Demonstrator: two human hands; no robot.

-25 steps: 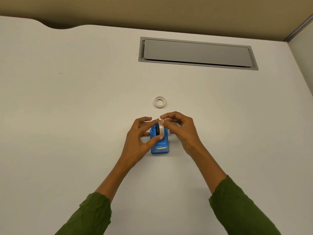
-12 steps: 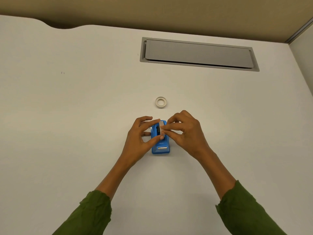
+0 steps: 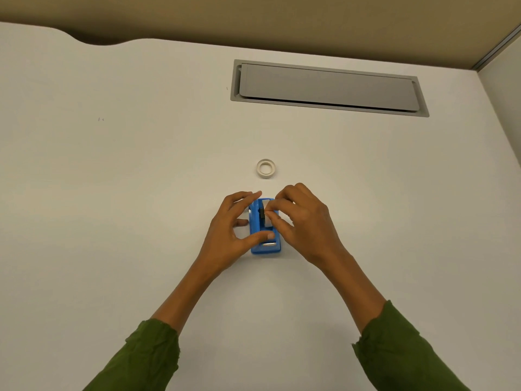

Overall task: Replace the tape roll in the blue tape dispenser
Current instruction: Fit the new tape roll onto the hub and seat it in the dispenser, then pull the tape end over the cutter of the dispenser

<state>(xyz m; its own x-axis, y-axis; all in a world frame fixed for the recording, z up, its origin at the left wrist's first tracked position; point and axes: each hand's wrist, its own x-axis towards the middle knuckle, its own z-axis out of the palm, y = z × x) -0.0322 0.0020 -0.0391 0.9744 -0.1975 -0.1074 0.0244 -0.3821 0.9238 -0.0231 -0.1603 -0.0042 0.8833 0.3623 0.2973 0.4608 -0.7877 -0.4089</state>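
The blue tape dispenser point(image 3: 265, 246) stands on the white desk, its metal cutter at the near end. A white tape roll point(image 3: 267, 224) sits upright in its slot, with a black hub showing on its left side. My left hand point(image 3: 228, 235) holds the dispenser, thumb on its near top and index finger at its far end. My right hand point(image 3: 304, 221) pinches the roll from the right with fingertips. A second small tape ring point(image 3: 265, 168) lies flat on the desk just beyond the dispenser.
A grey cable-tray lid point(image 3: 327, 87) is set into the desk at the back. The desk's far edge curves at the upper left, and a partition rises at the right.
The roll has gone down from above the dispenser into its slot. My right hand lowered with it; my left thumb slid toward the cutter end.
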